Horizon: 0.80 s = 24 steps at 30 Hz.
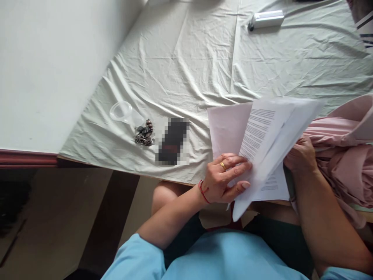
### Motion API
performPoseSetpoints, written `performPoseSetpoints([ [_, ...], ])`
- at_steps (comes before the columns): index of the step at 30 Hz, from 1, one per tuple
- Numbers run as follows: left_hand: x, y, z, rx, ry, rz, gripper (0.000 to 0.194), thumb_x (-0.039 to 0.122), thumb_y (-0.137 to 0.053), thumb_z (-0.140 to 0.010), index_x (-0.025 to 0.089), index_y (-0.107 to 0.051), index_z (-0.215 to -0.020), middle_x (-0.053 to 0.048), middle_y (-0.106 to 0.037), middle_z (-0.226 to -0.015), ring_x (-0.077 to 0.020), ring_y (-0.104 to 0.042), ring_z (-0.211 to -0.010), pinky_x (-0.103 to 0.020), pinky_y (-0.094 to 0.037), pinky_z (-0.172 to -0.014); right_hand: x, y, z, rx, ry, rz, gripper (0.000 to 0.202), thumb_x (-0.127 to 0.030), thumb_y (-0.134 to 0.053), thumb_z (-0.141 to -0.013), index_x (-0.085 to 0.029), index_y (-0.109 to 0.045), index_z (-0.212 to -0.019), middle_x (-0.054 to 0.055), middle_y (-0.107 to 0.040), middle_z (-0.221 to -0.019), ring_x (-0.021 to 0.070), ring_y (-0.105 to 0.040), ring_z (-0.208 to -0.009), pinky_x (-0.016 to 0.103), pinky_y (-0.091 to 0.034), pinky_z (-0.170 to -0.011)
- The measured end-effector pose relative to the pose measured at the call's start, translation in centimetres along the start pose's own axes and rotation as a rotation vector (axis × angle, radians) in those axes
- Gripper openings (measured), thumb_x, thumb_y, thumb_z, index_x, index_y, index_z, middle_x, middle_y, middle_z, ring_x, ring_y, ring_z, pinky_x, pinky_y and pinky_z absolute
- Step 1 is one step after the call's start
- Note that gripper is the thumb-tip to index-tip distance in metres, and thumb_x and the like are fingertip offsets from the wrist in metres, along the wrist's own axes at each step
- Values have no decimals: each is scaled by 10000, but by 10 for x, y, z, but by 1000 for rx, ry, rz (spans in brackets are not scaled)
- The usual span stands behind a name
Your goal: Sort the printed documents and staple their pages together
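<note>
Printed paper sheets [260, 128] lie at the table's front edge, their upper pages lifted and fanned in a slanting fold. My left hand [226, 177], with a gold ring and a red cord bracelet, rests on the left part of the pages. Its fingers are stretched out and its thumb is apart from them. At the right edge of the lifted pages, my right hand [303, 154] is closed with bent fingers on the sheets; its fingertips are partly hidden behind the paper. Beneath, a printed bottom sheet [274, 182] shows.
A blurred-out dark rectangular object [173, 140], a bunch of keys with beads [145, 134] and a clear plastic cup [121, 111] lie left of the papers. Pink cloth [346, 155] is bunched at the right. A silver-white box-shaped object [266, 20] sits far back on the wrinkled tablecloth [186, 74].
</note>
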<state>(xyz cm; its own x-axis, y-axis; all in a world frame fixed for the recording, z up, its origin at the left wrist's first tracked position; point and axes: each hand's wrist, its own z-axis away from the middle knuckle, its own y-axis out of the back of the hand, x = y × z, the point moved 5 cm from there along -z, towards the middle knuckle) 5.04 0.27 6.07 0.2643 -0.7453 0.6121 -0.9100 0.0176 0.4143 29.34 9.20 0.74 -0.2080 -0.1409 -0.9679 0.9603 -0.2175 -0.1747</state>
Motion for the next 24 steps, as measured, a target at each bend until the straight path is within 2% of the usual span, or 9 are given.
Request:
performPoseSetpoints([
  [3, 0, -3, 2, -26, -36, 41, 467, 465, -536, -1026, 181, -639, -1380, -165, -773, -1219, -285, -733, -1163, -474, -598, -1020, -5, -4, 2, 12, 28, -2, 314, -328, -997, -482, -234, -766, -673, 5, -759, -667, 235, -740, -635, 367, -656, -645],
  [5, -5, 0, 4, 6, 45, 64, 485, 494, -495, -1044, 181, -632, -1389, -164, -775, -1207, -291, -733, -1154, -485, -596, -1012, -2, -2, 2, 9, -12, 16, 295, -357, -986, -528, -223, -779, -691, 3, -754, -656, 192, -707, -582, 314, -632, -598],
  [8, -24, 9, 9, 95, 386, 170, 483, 536, -408, -1080, 206, -669, -1318, -151, -770, -1197, -264, -736, -1100, -437, -613, -930, 5, 5, -1, 7, -63, 37, 286, -394, -960, -621, -216, -816, -793, -6, -764, -679, 134, -663, -538, 239, -586, -547],
  [10, -40, 16, 14, 185, 625, 282, 522, 579, -353, -1087, 223, -676, -1292, -141, -762, -1208, -243, -739, -1074, -404, -617, -889, 7, 8, -2, 0, -62, 41, 282, -407, -950, -649, -225, -821, -822, -8, -773, -698, 136, -672, -549, 241, -588, -554],
  [13, -61, 28, 18, 355, 802, 373, 537, 638, -395, -1060, 219, -673, -1251, -133, -767, -1168, -231, -742, -1027, -370, -616, -816, 8, 8, -3, 2, -57, 40, 279, -416, -948, -645, -236, -817, -813, -10, -776, -700, 158, -691, -565, 283, -618, -589],
  [15, -73, 34, 20, 418, 864, 345, 450, 605, -558, -1011, 213, -682, -1195, -104, -780, -1057, -206, -739, -924, -315, -589, -715, 8, 7, -3, 11, -57, 38, 289, -419, -955, -627, -238, -815, -802, -9, -778, -701, 167, -697, -571, 310, -639, -620],
  [18, -85, 38, 21, 410, 903, 239, 303, 461, -721, -933, 199, -729, -1085, -57, -776, -907, -161, -704, -788, -268, -534, -645, 7, 7, -3, 18, -50, 29, 305, -421, -968, -606, -241, -816, -799, -9, -781, -707, 175, -705, -577, 341, -661, -665],
  [21, -91, 37, 22, 374, 892, 171, 177, 355, -728, -917, 186, -762, -956, -47, -774, -852, -155, -697, -767, -283, -542, -693, 7, 7, -3, 27, -50, 18, 322, -418, -982, -587, -235, -816, -793, -6, -779, -699, 179, -707, -573, 349, -666, -673],
  [24, -94, 38, 24, 393, 872, 123, 186, 362, -696, -944, 189, -765, -948, -51, -771, -861, -168, -710, -803, -308, -564, -758, 7, 7, -3, 30, -47, 26, 322, -424, -980, -589, -231, -813, -785, -5, -775, -687, 187, -712, -577, 357, -667, -674],
])
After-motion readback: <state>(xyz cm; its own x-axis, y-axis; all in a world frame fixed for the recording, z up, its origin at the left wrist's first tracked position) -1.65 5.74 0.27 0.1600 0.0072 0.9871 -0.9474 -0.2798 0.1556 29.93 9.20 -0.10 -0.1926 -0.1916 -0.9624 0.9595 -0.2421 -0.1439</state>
